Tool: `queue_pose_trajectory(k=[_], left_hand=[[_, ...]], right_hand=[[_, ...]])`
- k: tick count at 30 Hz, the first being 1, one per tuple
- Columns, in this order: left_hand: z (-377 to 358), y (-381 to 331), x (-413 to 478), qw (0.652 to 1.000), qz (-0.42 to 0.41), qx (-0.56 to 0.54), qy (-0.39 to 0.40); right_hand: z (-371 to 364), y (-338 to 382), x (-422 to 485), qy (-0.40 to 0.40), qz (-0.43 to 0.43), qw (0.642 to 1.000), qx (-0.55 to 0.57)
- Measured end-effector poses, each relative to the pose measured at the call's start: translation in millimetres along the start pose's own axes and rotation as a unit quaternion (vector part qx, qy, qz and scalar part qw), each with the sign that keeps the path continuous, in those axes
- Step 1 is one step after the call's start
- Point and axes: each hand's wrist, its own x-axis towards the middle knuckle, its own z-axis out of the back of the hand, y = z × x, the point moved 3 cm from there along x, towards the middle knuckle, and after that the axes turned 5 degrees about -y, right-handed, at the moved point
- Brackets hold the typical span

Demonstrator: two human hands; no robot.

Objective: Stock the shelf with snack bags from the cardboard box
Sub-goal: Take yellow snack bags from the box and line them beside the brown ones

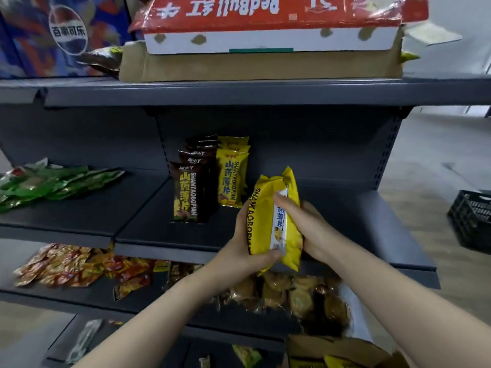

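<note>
Both hands hold yellow snack bags (pixel 265 216) upright in front of the dark grey middle shelf (pixel 164 235). My left hand (pixel 241 248) grips them from the left and below. My right hand (pixel 308 229) grips them from the right, its fingers over the white label. On the shelf behind stand a row of brown snack bags (pixel 190 187) and a row of yellow snack bags (pixel 231 173). The open cardboard box (pixel 334 349) with more yellow bags sits at the bottom right, partly cut off.
Green packets (pixel 50 181) lie on the shelf at the left. Red and orange packets (pixel 69 266) and clear bags of brown snacks (pixel 297 296) fill the lower shelf. A Red Bull carton (pixel 271 25) sits on top. A black crate (pixel 473 216) stands on the floor at right.
</note>
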Motion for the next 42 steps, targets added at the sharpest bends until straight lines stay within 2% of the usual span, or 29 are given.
queue_pose_trajectory(k=[4,10,13,16,19,25,32,37,39,42], left_hand=[[29.7,13.4,25.2,0.995,-0.026,0.076,-0.053],[61.7,40.2,71.3,0.980,-0.038,0.143,-0.136],[66.7,47.1,94.0,0.953,-0.034,0.218,-0.207],[69.9,57.0,113.1,0.921,-0.018,0.284,-0.268],[73.9,70.8,128.6,0.905,0.009,0.291,-0.311],[75.9,92.9,141.3,0.878,0.019,0.342,-0.335],[76.1,100.5,146.6,0.870,0.031,0.356,-0.338],[75.2,105.6,147.5,0.870,0.037,0.362,-0.332],[77.1,105.9,146.3,0.843,0.008,0.401,-0.358],[69.3,98.1,145.9,0.778,-0.117,0.499,-0.363]], right_hand=[[-18.1,11.1,32.2,0.036,0.040,0.997,-0.051],[-31.1,15.8,82.3,-0.046,0.081,0.994,-0.059],[-34.4,13.7,103.8,-0.107,0.095,0.988,-0.054],[-40.7,12.5,121.0,-0.118,0.125,0.983,-0.060],[-46.5,9.4,140.6,-0.122,0.149,0.977,-0.090],[-60.6,10.5,170.7,-0.150,0.206,0.954,-0.157],[-58.0,17.5,189.8,-0.167,0.253,0.911,-0.279],[-63.3,22.1,193.2,-0.172,0.277,0.895,-0.304],[-62.9,21.4,193.9,-0.171,0.267,0.903,-0.289],[-57.6,19.4,194.3,-0.179,0.239,0.925,-0.237]])
